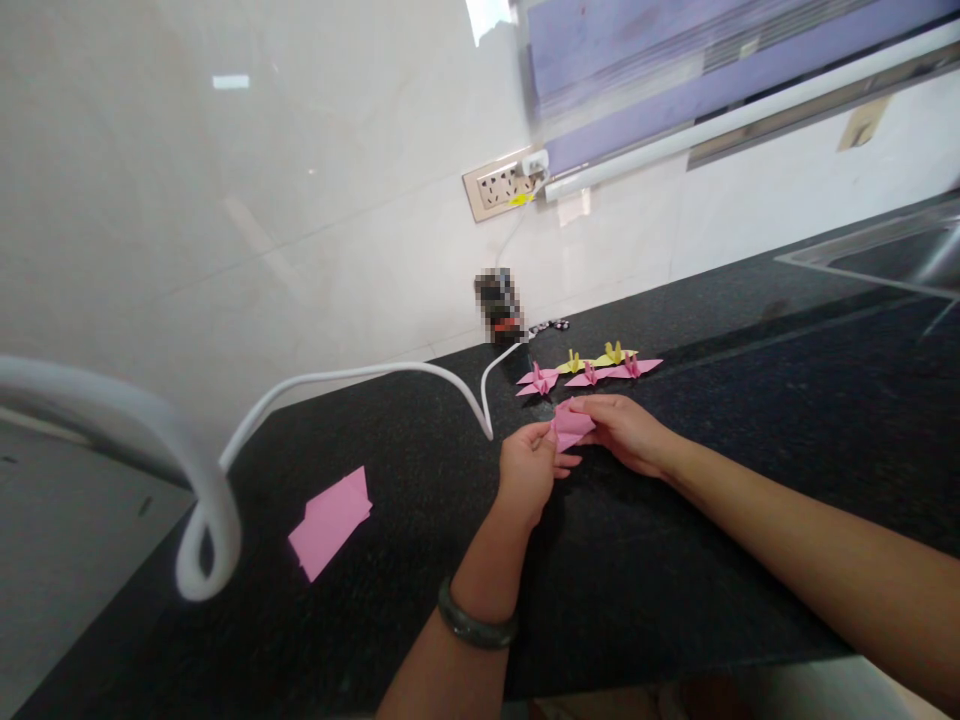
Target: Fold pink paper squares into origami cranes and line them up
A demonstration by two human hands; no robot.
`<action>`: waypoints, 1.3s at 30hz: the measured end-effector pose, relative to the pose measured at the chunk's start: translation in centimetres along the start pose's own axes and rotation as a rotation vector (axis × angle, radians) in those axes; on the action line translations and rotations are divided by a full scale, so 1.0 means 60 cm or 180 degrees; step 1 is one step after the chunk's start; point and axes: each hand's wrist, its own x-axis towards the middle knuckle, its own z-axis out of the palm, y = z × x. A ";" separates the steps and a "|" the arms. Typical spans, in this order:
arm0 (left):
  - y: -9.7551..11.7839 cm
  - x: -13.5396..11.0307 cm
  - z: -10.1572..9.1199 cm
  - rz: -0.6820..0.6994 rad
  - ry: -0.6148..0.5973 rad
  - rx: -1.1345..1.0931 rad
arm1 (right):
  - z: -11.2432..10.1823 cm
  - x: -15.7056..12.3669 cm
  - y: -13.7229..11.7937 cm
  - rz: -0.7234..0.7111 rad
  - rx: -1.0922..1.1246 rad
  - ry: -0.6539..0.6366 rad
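Behind everything, a pale shiny wall rises from the back edge of a black counter. At the counter's back right corner shows a metal rim. A thick white cable loops in past the left edge and bends sharply before reaching the back edge. Over the middle of the counter, nearer its back edge, the two hands meet at one piece of pink paper. The right hand pinches its right side, thumb along the top; the left hand grips its left side, fingers narrowed on it. Toward the left edge lies folded paper, also pink, well apart from both hands. A dark object, blurred out, stands by the wall. The held paper is partly folded and just in front of pink and yellow paper birds grouped near the back edge. A dark bangle circles the left wrist.
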 end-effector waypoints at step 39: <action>0.004 -0.003 0.003 0.0207 0.0108 0.0024 | -0.011 0.004 0.001 -0.1010 -0.1669 0.0026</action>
